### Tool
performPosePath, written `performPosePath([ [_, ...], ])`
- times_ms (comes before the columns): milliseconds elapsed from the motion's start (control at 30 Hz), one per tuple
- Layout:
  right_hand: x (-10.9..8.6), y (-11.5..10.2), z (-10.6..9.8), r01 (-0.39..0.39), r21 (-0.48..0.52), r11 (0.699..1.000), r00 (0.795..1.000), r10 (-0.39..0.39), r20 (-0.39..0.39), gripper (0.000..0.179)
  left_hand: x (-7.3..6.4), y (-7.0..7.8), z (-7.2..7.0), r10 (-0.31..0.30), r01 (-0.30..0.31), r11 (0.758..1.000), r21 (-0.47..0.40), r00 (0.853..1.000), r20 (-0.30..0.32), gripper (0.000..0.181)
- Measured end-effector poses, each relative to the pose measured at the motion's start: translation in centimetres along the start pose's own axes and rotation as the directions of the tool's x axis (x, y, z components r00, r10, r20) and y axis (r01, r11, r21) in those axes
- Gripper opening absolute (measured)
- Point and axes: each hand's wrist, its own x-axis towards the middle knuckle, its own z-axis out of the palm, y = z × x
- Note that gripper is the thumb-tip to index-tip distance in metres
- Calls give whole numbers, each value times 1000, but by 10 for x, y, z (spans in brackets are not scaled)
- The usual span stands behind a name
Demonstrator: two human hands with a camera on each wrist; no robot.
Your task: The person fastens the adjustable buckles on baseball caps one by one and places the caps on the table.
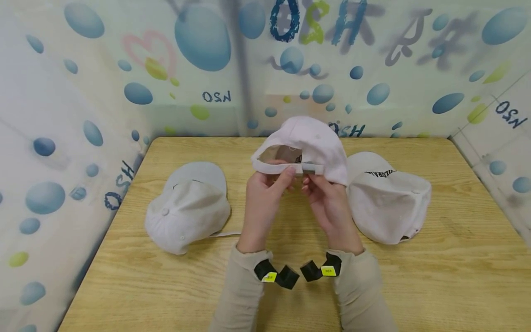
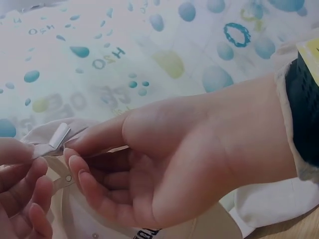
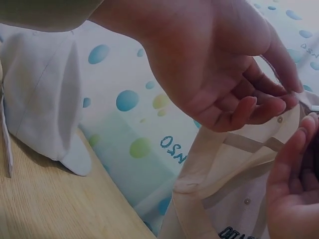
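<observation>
Between both hands is a pale pinkish-white baseball cap (image 1: pixel 319 143), raised above the table with its back opening towards me. My left hand (image 1: pixel 263 198) pinches the back strap (image 1: pixel 269 168), thumb on top. Close beside it, my right hand (image 1: pixel 330 207) pinches the strap just under a metal buckle (image 1: pixel 309 169). In the left wrist view the buckle (image 2: pixel 60 135) stands tilted up between both hands' fingertips. Dark lettering (image 3: pixel 237 233) shows inside the cap in the right wrist view.
A light grey cap (image 1: pixel 188 216) lies on the wooden table (image 1: pixel 166 286) at left, its strap trailing towards my left wrist. Right of my hands lies a white cap (image 1: pixel 387 203) with dark lettering. A patterned backdrop (image 1: pixel 199 83) rises behind the table.
</observation>
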Motion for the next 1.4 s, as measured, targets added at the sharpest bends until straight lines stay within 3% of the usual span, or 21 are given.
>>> performPosePath([
  [100, 0, 0, -1, -6, 27, 1000, 1000, 6, 6, 15, 2, -8, -3, 5, -5, 1000, -16, 1000, -7, 20],
  [333, -1, 1, 2, -17, -68, 998, 999, 15, -31, 19, 8, -24, -5, 56, -56, 998, 5, 998, -26, 25],
  [467, -1, 2, 4, -14, -81, 997, 999, 11, -40, 20, 7, -24, -5, 56, -55, 998, 16, 998, -28, 25],
  [733, 0, 2, 5, 13, -66, 998, 999, -16, -41, 14, 7, -21, -3, -11, 11, 999, 46, 1000, 5, 25],
  [1167, -1, 2, 3, -6, -142, 990, 999, 1, -32, 13, 7, -26, -1, 13, -13, 1000, -26, 1000, -5, 23],
  [1400, -1, 2, 5, 21, -155, 988, 998, -29, -47, 13, 8, -26, -1, 38, -35, 995, 93, 999, -31, 23],
])
